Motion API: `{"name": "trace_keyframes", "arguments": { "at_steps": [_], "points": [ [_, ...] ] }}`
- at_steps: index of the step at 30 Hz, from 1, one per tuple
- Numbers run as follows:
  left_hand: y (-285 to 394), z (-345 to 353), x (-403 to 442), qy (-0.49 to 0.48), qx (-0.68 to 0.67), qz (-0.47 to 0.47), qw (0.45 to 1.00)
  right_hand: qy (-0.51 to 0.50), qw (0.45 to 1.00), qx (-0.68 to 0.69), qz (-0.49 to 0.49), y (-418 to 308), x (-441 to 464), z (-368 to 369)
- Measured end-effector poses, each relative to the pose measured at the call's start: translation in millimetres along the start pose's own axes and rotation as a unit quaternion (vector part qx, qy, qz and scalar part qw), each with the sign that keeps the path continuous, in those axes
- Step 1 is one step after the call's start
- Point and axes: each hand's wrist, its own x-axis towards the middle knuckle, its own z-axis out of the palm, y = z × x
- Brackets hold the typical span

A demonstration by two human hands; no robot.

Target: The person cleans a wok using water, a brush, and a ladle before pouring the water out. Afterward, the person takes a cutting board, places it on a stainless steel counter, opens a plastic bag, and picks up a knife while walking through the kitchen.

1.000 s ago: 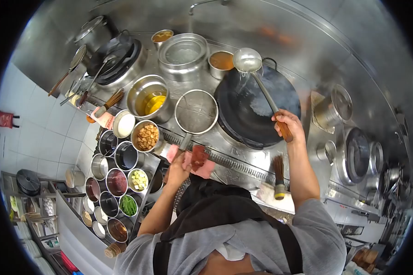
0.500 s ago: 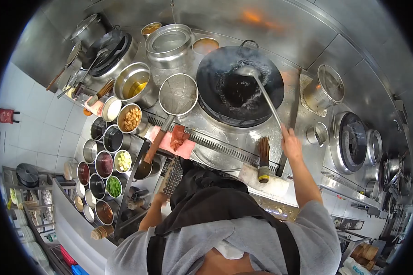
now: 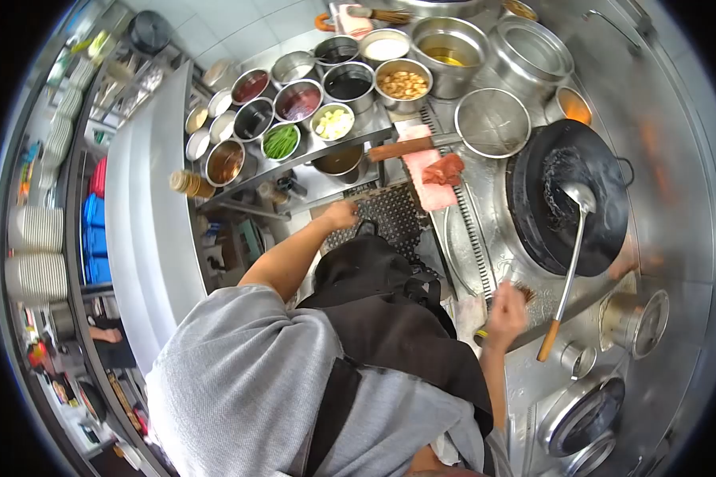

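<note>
My right hand (image 3: 507, 314) is smeared by motion in front of the bamboo wok brush (image 3: 525, 292), covering its middle; whether the fingers grip it I cannot tell. A steel ladle (image 3: 579, 195) rests in the black wok (image 3: 533, 230), its wooden-ended handle over the near rim with no hand on it. Beside my body hangs my left hand (image 3: 340, 215), low over the perforated floor mat (image 3: 398, 216), fingers curled closed with nothing visible in them. Dark liquid and some steam show in the wok.
A mesh strainer (image 3: 493, 123) lies left of the wok, its wooden handle pointing toward the pots. A pink cloth (image 3: 428, 184) with a red rag (image 3: 443, 169) lies along the drain grate (image 3: 471, 238). Several ingredient pots, including chopped green vegetables (image 3: 280, 142), fill the side shelf.
My right hand has let go of the ladle, left in the wok, and moved over to the brush. My view and body have turned left, toward the ingredient pots.
</note>
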Motion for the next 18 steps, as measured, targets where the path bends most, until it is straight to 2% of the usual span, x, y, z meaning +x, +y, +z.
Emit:
{"name": "trace_keyframes", "arguments": {
  "at_steps": [1, 3, 5, 7, 8, 9, 11, 12, 14, 15, 16, 17, 18],
  "points": [
    [41, -27, -26, -0.002, -0.054, 0.0, 0.999, -0.023, 0.995, 0.012, -0.093, -4, -7, 24],
    [45, -17, -44, 0.001, -0.103, -0.006, 0.995, -0.146, 0.982, 0.11, -0.041, -36, -19, 58],
    [31, -7, -71, 0.007, -0.149, -0.018, 0.989, -0.252, 0.952, 0.158, 0.069, -26, -33, 84],
    [-3, 9, -102, -0.016, -0.12, -0.058, 0.991, -0.255, 0.943, 0.116, 0.179, -12, -41, 100],
    [-30, 20, -117, -0.036, -0.072, -0.105, 0.991, -0.245, 0.953, 0.101, 0.147, 0, -49, 109],
    [-63, 32, -133, -0.057, -0.025, -0.152, 0.986, -0.272, 0.945, 0.1, 0.148, 8, -55, 115],
    [-123, 44, -177, -0.08, 0.034, -0.219, 0.972, -0.358, 0.926, 0.002, 0.117, 14, -67, 122],
    [-145, 43, -203, -0.057, 0.043, -0.227, 0.971, -0.367, 0.923, 0.008, 0.11, 22, -79, 129],
    [-164, 38, -250, -0.035, 0.048, -0.248, 0.967, -0.333, 0.938, -0.073, 0.053, 52, -111, 154],
    [-158, 24, -276, 0.003, -0.037, -0.308, 0.951, -0.345, 0.935, -0.067, 0.046, 65, -122, 162],
    [-155, 20, -302, 0.042, -0.121, -0.367, 0.921, -0.329, 0.93, -0.142, 0.082, 79, -133, 168],
    [-158, 24, -321, 0.042, -0.124, -0.382, 0.915, -0.31, 0.919, -0.216, 0.115, 96, -144, 175],
    [-161, 29, -337, 0.008, -0.116, -0.386, 0.915, -0.298, 0.915, -0.23, 0.143, 124, -157, 181]
  ]
}}
